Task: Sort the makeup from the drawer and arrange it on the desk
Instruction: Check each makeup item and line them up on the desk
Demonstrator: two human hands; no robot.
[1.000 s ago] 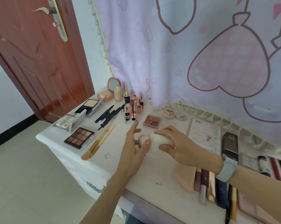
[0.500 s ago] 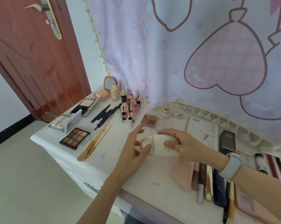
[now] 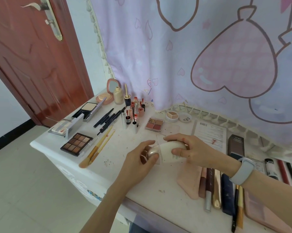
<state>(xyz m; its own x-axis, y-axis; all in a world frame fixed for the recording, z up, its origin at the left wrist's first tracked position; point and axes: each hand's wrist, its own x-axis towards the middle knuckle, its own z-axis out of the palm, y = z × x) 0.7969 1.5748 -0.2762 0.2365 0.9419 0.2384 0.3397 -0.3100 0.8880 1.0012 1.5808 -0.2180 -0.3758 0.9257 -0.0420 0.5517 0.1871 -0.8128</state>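
Moved: left hand (image 3: 138, 163) now curls round the white bottle's (image 3: 168, 153) cap end; before, fingers were straight.
Hands: right hand (image 3: 190, 150) grips the bottle body.
Progress: most makeup's lined up on the bench (image 3: 133, 179); bottle not placed yet.

round white lid (image 3: 185, 117) w/ "bibi"

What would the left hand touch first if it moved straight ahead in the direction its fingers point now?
Probably the red blush palette. The left hand grips the cap end of the white bottle, fingers pointing up-right across the desk. Depth is unclear, so it might pass over it.
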